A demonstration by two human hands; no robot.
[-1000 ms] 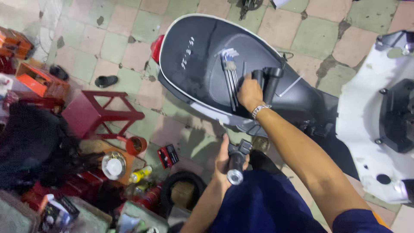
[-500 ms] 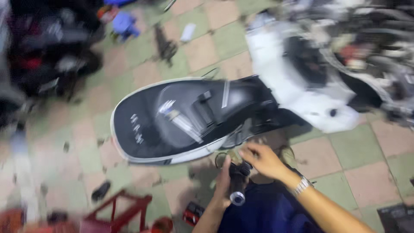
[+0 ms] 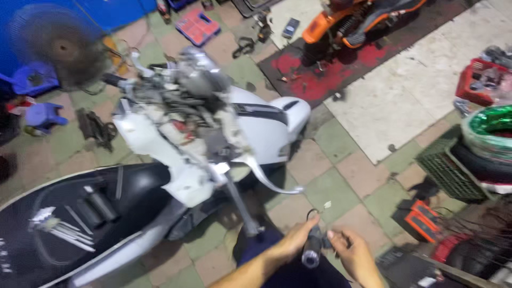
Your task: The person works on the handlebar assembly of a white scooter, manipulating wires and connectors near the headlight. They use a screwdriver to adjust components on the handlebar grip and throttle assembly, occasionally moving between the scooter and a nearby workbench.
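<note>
Whole frame motion-blurred, esp. the scooter [image 3: 213,133] front: exposed wiring and parts there smear together, can't tell one from another. Seat [image 3: 80,218] cut off by left and bottom edges; tools [image 3: 58,226] lying on it too blurred to ID. Left hand [image 3: 296,242] and right hand [image 3: 354,256] both soft; forearms run out at bottom edge. The dark tool [image 3: 312,250] between the hands is partly covered by fingers, kind unclear, its tip a blur. Fan [image 3: 58,48] top left only a grey smear. Tyre [image 3: 488,154] and red crate [image 3: 480,80] clipped by right edge. Orange bike [image 3: 362,21] cut off at top.
</note>
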